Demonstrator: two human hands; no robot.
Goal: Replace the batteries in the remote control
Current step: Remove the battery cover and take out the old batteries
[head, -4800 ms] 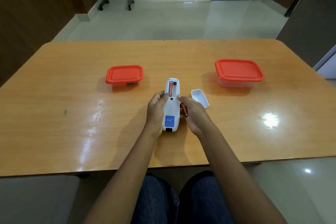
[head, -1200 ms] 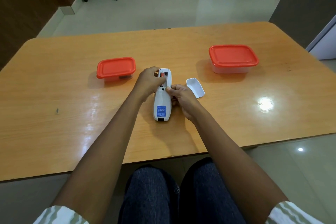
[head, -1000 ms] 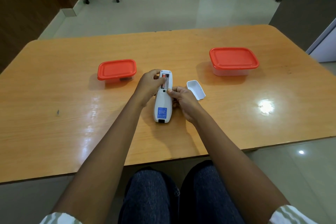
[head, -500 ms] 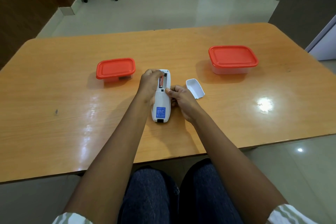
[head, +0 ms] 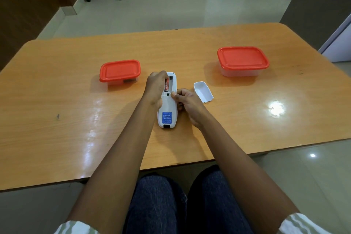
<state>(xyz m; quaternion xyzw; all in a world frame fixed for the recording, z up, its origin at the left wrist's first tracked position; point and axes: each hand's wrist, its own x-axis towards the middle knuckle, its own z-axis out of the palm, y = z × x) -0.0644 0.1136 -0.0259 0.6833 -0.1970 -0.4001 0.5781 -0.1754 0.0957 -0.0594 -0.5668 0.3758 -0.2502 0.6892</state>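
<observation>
A white remote control (head: 167, 112) lies face down on the wooden table (head: 57, 91), its battery compartment open at the far end. One red battery (head: 166, 85) sits in the left slot; the right slot looks empty. My left hand (head: 155, 87) curls over the remote's far left side, fingertips at the battery's far end. Gripping the remote's right edge is my right hand (head: 188, 100), thumb just below the compartment. The white battery cover (head: 203, 92) lies loose, hollow side up, just right of that hand.
Two clear containers with shut red lids stand on the table: a small one (head: 120, 71) left of the remote, a larger one (head: 243, 61) at the far right. The table's near edge runs just above my knees.
My left hand has climbed from the remote's middle to the compartment, and its fingers now sit at the battery's end. The battery my right hand held 4.8 s ago no longer shows.
</observation>
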